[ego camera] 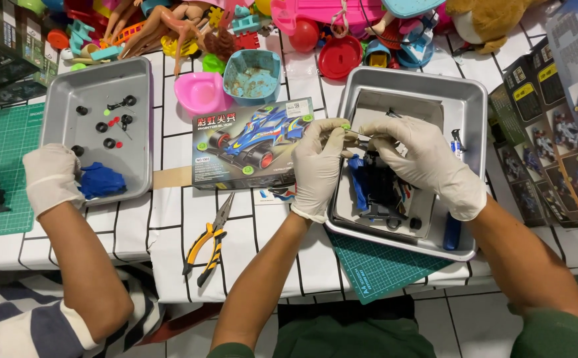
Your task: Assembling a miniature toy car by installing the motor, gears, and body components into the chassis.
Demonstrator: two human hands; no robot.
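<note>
Both my hands wear white gloves and work over a metal tray [469, 106] at the right. My left hand [317, 166] and my right hand [423, 159] pinch a small thin part between their fingertips, just above a black toy car chassis [383, 189] lying in the tray. A blue body piece [358, 182] lies beside the chassis. What exactly the small part is cannot be made out.
A toy car kit box [252, 142] and yellow-handled pliers [209, 240] lie between two trays. Another person's gloved hand [51, 178] rests at a second tray [139, 79] with small black wheels and a blue piece [100, 180]. Toys crowd the far edge; boxes [567, 126] stand right.
</note>
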